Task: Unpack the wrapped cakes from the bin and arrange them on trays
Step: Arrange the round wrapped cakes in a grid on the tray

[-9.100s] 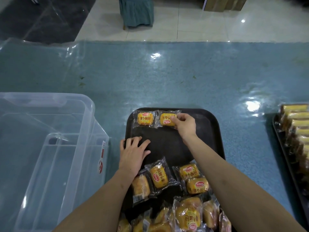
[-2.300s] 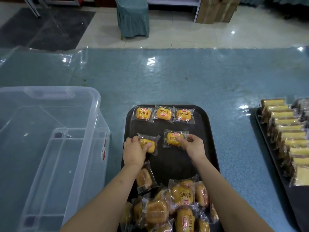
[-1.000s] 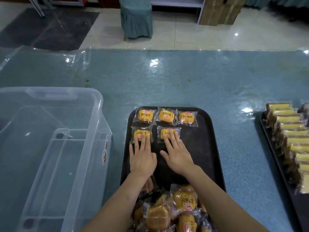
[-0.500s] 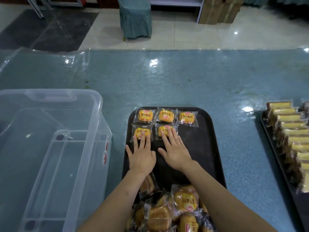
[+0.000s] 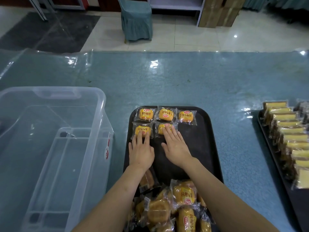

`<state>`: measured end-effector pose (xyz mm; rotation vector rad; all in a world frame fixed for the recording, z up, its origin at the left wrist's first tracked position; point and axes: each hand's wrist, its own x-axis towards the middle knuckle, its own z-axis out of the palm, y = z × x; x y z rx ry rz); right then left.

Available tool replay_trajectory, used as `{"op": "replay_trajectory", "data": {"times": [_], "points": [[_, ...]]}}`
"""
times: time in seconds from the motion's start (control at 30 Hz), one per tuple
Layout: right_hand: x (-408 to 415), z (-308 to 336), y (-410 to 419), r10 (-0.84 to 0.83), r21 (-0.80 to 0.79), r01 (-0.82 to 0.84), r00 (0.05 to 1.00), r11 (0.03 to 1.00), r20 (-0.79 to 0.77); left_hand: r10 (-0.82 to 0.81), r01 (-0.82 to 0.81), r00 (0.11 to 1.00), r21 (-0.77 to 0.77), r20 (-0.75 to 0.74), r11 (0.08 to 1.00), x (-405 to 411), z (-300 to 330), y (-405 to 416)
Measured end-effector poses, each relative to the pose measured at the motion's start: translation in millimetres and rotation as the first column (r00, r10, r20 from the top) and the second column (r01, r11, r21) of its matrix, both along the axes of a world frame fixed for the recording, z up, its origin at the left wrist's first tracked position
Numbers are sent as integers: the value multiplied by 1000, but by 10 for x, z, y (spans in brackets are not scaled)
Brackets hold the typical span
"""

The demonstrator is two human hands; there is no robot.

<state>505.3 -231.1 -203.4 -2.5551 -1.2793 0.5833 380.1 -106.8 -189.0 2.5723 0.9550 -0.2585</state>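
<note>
Clear bin (image 5: 50, 148) left of centre tray (image 5: 204, 148); five cakes at its far end, pile (image 5: 172, 208) at near end; second tray (image 5: 274, 158) right

Lighting: dim and cool, supplied from overhead, as shown by white glare patches on the plastic-covered tabletop (image 5: 184, 84) and small bright spots on the tiled floor (image 5: 192, 39). Shadows: soft and faint, noted beneath the hands on the dark tray (image 5: 205, 148). Image quality: wide-angle bowing is seen toward the edges, detail is softened at the corners, and the centre is rendered reasonably sharp.
</note>
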Motion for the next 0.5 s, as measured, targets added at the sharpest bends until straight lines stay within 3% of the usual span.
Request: {"op": "replay_trajectory", "data": {"times": [0.17,0.33,0.5], "points": [[-150,170,-138,-65,165,83,992,983,-110,117,-109,980,-57,159,992,-278,80,-68],[-294,404,-511,-159,207,239,926,949,-342,154,-136,979,-137,134,981,-605,145,-240],[-409,631,-958,-230,129,348,813,929,-535,151,-131,985,-212,79,968,-828,124,-360]]}}
